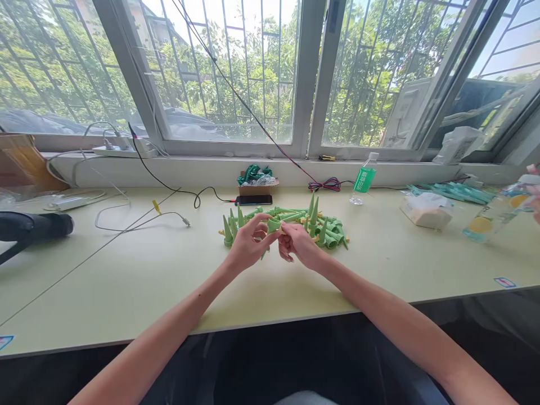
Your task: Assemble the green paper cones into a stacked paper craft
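My left hand [248,243] is closed around a light green plastic cone [273,225], its wide end up between thumb and fingers. My right hand [301,243] meets it from the other side, thumb and forefinger pinched at the cone's rim. A small pale bit seems to show at those fingertips, too small to make out. Just behind both hands lies a heap of green plastic cones [335,232], some standing point up, others on their sides. Small yellow pieces are scattered among them.
Behind the heap are a phone [253,200] and a small box [259,189] of wrappers. A green-labelled bottle [363,180], tissue pack [426,210] and another person's hand [535,197] by a tilted bottle [493,214] are rightward. Cables [139,222] and a black object [36,232] lie left.
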Demonstrator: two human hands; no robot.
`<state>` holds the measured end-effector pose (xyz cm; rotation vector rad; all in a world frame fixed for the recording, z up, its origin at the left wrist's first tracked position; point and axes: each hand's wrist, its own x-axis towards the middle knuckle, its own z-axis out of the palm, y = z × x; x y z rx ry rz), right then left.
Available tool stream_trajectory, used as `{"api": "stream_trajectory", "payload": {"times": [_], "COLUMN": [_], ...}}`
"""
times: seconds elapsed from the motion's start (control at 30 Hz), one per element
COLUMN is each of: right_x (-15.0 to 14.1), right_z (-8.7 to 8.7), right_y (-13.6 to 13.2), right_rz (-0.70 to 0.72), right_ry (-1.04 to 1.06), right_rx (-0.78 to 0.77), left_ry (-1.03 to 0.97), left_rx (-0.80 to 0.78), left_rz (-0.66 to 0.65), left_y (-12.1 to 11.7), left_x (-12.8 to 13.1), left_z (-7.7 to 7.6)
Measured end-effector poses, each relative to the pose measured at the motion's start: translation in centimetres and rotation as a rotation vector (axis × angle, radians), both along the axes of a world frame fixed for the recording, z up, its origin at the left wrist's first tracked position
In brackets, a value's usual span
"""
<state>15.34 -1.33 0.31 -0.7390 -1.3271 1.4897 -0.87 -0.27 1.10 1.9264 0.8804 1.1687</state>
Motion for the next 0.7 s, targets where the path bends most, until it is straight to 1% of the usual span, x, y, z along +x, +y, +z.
{"api": "stream_trajectory", "payload": {"times": [0.13, 0.27, 0.37, 0.53, 0.63, 0.7], "right_x": [-0.09, -0.25, -0.35, -0.37, -0.36, -0.34], "right_z": [0.02, -0.12, -0.35, -0.58, -0.54, -0.50], "right_y": [0.00, 0.04, 0.06, -0.08, -0.28, -0.41], "right_rz": [-0.102, -0.207, -0.265, -0.351, -0.376, -0.390], "right_ry": [-0.031, -0.091, -0.140, -0.253, -0.290, -0.321], "right_rx": [0.016, 0.105, 0.184, 0.359, 0.406, 0.438], "left_ry": [0.046, 0.038, 0.010, -0.036, -0.085, -0.120], "left_rx": [0.074, 0.092, 0.081, 0.053, 0.036, -0.005], "left_rz": [0.068, 0.094, 0.103, 0.102, 0.100, 0.079], "left_y": [0.20, 0.20, 0.08, -0.07, -0.15, -0.22], "left_x": [0.11, 0.23, 0.22, 0.20, 0.27, 0.30], "left_z": [-0.18, -0.07, 0.10, 0.30, 0.45, 0.57]}}
